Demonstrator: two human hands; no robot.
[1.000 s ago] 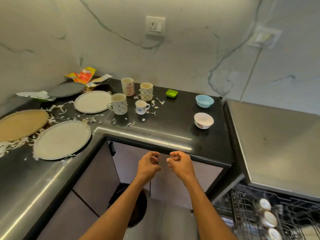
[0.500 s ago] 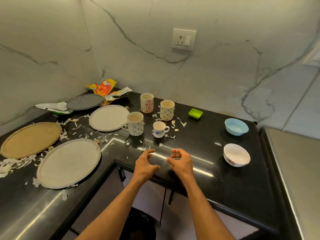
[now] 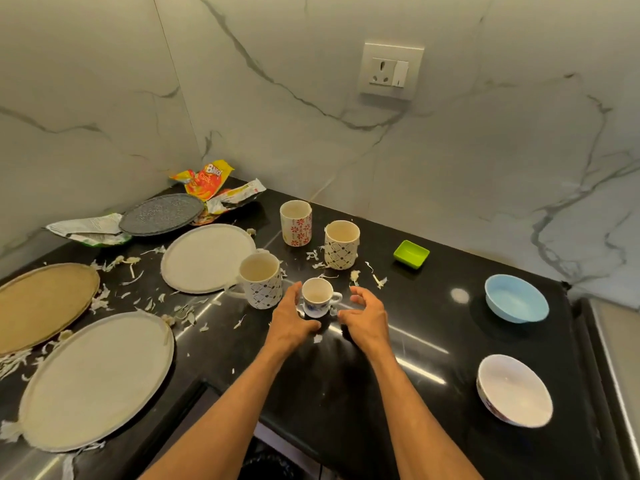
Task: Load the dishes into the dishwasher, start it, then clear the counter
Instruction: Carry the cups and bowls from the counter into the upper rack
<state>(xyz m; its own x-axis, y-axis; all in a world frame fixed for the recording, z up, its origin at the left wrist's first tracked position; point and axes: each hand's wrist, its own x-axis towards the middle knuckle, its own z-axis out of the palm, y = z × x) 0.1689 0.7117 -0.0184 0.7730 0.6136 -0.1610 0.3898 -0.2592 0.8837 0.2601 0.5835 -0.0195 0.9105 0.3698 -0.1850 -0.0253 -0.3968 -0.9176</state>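
With open fingers (image 3: 356,293) of left hand (image 3: 292,322) and right hand (image 3: 365,317) beside the little cup (image 3: 317,299) mid-frame, could tip it by grabbing fast or bump the mug (image 3: 259,282).

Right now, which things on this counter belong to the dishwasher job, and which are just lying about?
For the dishwasher: small cup, three mugs, two white plates, tan plate, dark plate, blue bowl, white bowl, green dish.

Lying about: snack wrappers and white scraps, both for the later counter clearing; wall socket.
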